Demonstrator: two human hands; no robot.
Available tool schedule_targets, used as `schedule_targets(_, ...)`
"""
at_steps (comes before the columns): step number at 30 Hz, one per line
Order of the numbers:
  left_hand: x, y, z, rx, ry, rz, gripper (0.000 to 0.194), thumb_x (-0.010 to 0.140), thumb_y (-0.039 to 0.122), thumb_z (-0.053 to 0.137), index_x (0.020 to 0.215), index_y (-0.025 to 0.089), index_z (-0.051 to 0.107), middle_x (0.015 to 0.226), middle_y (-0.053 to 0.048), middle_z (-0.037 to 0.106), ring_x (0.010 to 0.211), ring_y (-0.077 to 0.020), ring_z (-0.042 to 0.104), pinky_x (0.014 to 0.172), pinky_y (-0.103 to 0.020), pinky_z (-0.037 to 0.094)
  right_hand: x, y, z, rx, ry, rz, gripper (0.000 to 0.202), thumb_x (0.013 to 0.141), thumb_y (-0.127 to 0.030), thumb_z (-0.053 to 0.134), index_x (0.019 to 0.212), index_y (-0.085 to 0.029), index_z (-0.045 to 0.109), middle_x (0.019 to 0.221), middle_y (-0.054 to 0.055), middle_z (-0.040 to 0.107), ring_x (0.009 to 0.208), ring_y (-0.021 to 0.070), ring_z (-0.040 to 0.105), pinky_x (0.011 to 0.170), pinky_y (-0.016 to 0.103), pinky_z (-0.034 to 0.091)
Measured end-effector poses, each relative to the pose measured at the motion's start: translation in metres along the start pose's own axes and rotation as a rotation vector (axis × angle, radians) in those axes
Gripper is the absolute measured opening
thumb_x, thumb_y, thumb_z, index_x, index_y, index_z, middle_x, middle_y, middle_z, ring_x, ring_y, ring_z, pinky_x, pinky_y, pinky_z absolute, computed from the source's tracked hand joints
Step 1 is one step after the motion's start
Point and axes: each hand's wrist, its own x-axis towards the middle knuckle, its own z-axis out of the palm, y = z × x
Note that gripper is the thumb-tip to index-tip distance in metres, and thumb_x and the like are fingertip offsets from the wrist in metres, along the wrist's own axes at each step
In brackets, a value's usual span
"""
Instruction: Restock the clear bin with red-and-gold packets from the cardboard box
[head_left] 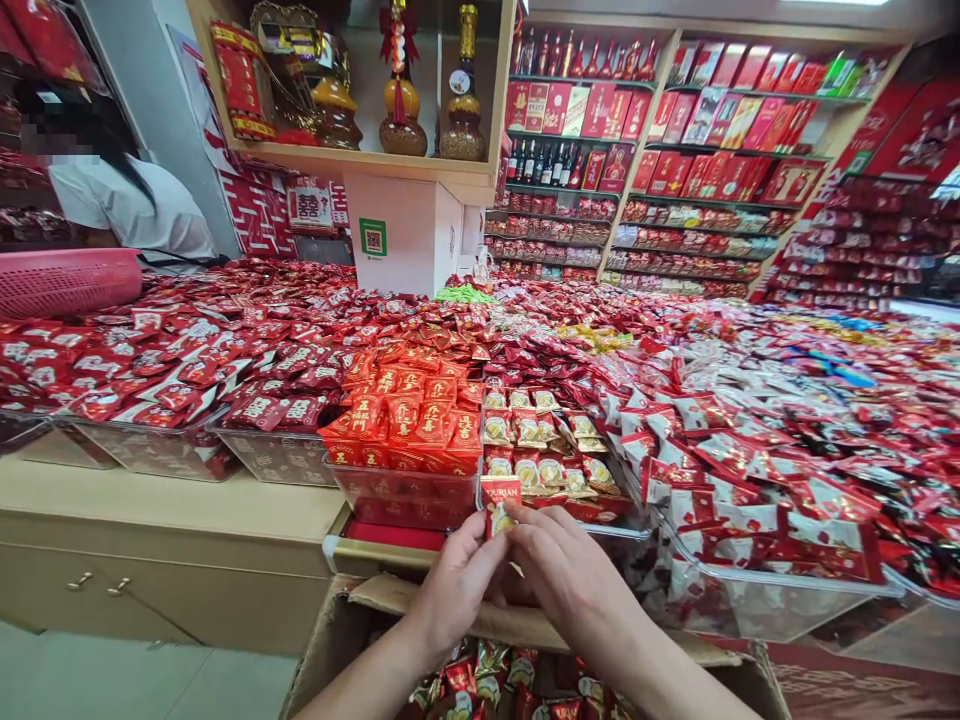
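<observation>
**Both hands on a small red-and-gold foil packet (pixel 501 506) above an open brown cardboard box (pixel 390 592)**

In the head view, the bare left hand (pixel 455 578) and right hand (pixel 564 560) meet with bent fingers, pinching the lower part of the packet between them. It is flat, glossy and roughly rectangular, printed "DURIAN" near its top edge, and stands upright just in front of a tray of similar packets (pixel 529 470) laid in rows.

Below the wrists, the box has rough, creased flaps and holds a loose heap of shiny red-and-gold packets (pixel 491 690). Left of the rows, a clear, smooth-walled plastic tub (pixel 405 497) is piled with bright orange-red pouches (pixel 409 410) bearing gold characters. To the right, a larger transparent bin (pixel 780 592) with a rounded rim overflows with crinkled red-and-white wrappers (pixel 757 510).

At the left, the smooth beige counter (pixel 150 505) carries more clear bins under mounded red sachets (pixel 172 370). A pink perforated plastic basket (pixel 67 284) sits on that side, near a person in a white top (pixel 139 205). Behind, a pale wooden cabinet (pixel 352 160) holds gourd-shaped bottles (pixel 401 110), and tall shelves (pixel 637 130) carry red boxes and slim bottles.
</observation>
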Motion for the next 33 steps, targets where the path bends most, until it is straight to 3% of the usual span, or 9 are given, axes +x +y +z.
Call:
schedule_targets(3,-0.002,0.001,-0.001,0.009,-0.065,0.002,0.038,0.08,0.049,0.044,0.094,0.015,0.051,0.069,0.0,0.058,0.058,-0.0116,0.056,0.048,-0.02,0.036,0.014,0.02,-0.015,-0.116,0.081,0.026,0.017,0.086,-0.014,0.036,0.081,-0.016,0.052,0.091,0.011,0.062,0.082,0.0185,0.053,0.074,0.033,0.043)
schedule_targets(5,-0.002,0.0,-0.001,0.06,-0.082,0.024,0.039,0.081,0.05,0.043,0.091,0.014,0.053,0.071,-0.003,0.059,0.057,-0.0118,0.057,0.047,-0.02,0.035,0.03,0.041,-0.026,-0.317,0.067,0.2,0.019,0.086,-0.015,0.035,0.079,-0.015,0.052,0.084,0.012,0.062,0.079,0.0199,0.053,0.072,0.032,0.041)
schedule_targets(8,-0.002,-0.003,-0.001,0.155,-0.09,0.04,0.036,0.08,0.047,0.045,0.087,0.013,0.055,0.069,-0.003,0.06,0.056,-0.0109,0.057,0.047,-0.019,0.035,0.053,0.079,-0.031,-0.546,-0.081,0.495,0.02,0.084,-0.012,0.034,0.078,-0.013,0.054,0.076,0.012,0.061,0.076,0.0226,0.053,0.069,0.031,0.037)
schedule_targets(12,-0.003,-0.006,-0.001,0.227,-0.109,0.04,0.034,0.081,0.045,0.044,0.084,0.013,0.056,0.069,-0.002,0.06,0.055,-0.0097,0.056,0.048,-0.019,0.035,0.069,0.109,-0.017,-0.531,-0.212,0.547,0.018,0.077,-0.007,0.04,0.074,-0.013,0.056,0.07,0.011,0.063,0.069,0.0203,0.056,0.061,0.028,0.034)
schedule_targets(15,-0.006,-0.004,0.0,0.267,-0.121,0.034,0.032,0.082,0.043,0.044,0.084,0.013,0.056,0.069,-0.002,0.06,0.056,-0.0095,0.055,0.048,-0.019,0.036,0.072,0.11,-0.011,-0.5,-0.28,0.518,0.012,0.076,-0.013,0.046,0.082,-0.013,0.057,0.08,0.009,0.065,0.074,0.0183,0.058,0.063,0.025,0.035)
schedule_targets(18,-0.008,-0.003,0.001,0.311,-0.135,0.016,0.028,0.08,0.04,0.047,0.084,0.013,0.056,0.069,-0.002,0.06,0.056,-0.0096,0.054,0.051,-0.02,0.039,0.074,0.103,-0.012,-0.508,-0.326,0.484,0.028,0.076,-0.03,0.053,0.098,-0.014,0.054,0.092,0.01,0.063,0.085,0.021,0.056,0.068,0.027,0.036)
schedule_targets(21,-0.009,-0.006,0.001,0.348,-0.152,0.037,0.022,0.079,0.035,0.049,0.084,0.013,0.055,0.069,-0.002,0.059,0.058,-0.0102,0.054,0.056,-0.022,0.041,0.076,0.099,-0.012,-0.563,-0.364,0.464,0.032,0.073,-0.041,0.056,0.094,-0.017,0.057,0.096,0.012,0.061,0.091,0.0273,0.052,0.071,0.034,0.035)
schedule_targets(27,-0.007,-0.012,-0.001,0.415,-0.17,0.035,0.016,0.078,0.027,0.049,0.085,0.014,0.055,0.064,0.001,0.054,0.059,-0.0106,0.051,0.058,-0.022,0.041,0.08,0.099,-0.002,-0.619,-0.405,0.413,0.03,0.077,-0.042,0.052,0.088,-0.016,0.061,0.095,0.014,0.06,0.093,0.0291,0.05,0.076,0.039,0.032)
schedule_targets(33,-0.008,-0.004,0.002,0.483,-0.166,-0.001,0.014,0.073,0.021,0.05,0.083,0.014,0.056,0.062,0.003,0.05,0.058,-0.0104,0.049,0.056,-0.021,0.038,0.081,0.095,0.008,-0.623,-0.398,0.429,0.038,0.08,-0.043,0.046,0.11,-0.02,0.051,0.099,0.014,0.06,0.095,0.0309,0.05,0.075,0.041,0.034)
